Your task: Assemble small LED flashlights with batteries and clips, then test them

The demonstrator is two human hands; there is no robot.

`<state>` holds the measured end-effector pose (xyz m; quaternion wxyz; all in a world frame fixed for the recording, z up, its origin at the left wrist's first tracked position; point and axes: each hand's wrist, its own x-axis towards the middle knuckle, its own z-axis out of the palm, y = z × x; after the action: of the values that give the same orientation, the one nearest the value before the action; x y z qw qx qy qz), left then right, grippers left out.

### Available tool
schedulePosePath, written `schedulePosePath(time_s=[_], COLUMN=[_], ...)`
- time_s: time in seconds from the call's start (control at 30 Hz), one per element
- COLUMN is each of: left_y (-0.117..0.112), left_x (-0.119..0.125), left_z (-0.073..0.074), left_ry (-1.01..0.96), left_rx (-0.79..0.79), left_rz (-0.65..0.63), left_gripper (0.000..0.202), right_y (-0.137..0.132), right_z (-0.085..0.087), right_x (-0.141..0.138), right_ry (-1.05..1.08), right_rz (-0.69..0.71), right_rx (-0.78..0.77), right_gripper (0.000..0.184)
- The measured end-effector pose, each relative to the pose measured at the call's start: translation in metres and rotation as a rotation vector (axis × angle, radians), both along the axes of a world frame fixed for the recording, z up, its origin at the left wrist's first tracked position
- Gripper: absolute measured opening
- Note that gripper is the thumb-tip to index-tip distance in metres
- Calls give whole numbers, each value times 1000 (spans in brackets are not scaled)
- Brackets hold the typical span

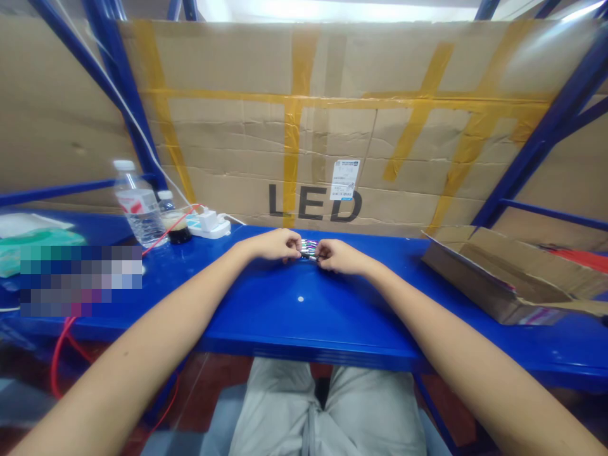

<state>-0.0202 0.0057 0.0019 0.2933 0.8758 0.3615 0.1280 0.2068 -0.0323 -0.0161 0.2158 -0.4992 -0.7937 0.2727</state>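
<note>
Both my arms reach forward over the blue table, and the hands meet near its far side. My left hand (282, 245) is closed in a pinch at the left end of a small thin black-and-white piece (308, 256). From the other side, my right hand (338, 256) pinches the dark right end of the same piece. Just behind it, between the hands, lie several slim shiny silvery pieces (310, 244) with coloured glints. They are too small to make out, and my fingers partly hide them.
On the right stands an open cardboard box (475, 278). A water bottle (137, 209), a small jar of dark liquid (178, 231) and a white power strip (213, 227) are at the left. Large taped cardboard (228, 145) closes off the back. A red cable (59, 354) hangs down left.
</note>
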Motion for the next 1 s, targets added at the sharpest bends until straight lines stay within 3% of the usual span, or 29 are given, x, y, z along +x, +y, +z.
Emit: schedulePosePath(time_s=[0.13, 0.4, 0.63, 0.9, 1.0], left_y=[2, 2, 0, 19, 32], left_x=[-2, -5, -5, -18, -33], left_z=[-2, -2, -1, -2, -5], left_ry=[46, 170, 187, 150, 103], left_rx=[25, 177, 216, 265, 363], left_rz=[13, 67, 101, 179, 312], left_gripper=[12, 16, 11, 20, 24], right_y=[-1, 3, 9, 20, 28], right_z=[2, 1, -5, -1, -2], right_x=[0, 6, 3, 19, 35], right_ry=[-161, -248, -281, -230, -222], right_rz=[8, 26, 49, -67, -189], right_rx=[148, 202, 273, 376, 321], right_gripper=[18, 7, 9, 13, 14])
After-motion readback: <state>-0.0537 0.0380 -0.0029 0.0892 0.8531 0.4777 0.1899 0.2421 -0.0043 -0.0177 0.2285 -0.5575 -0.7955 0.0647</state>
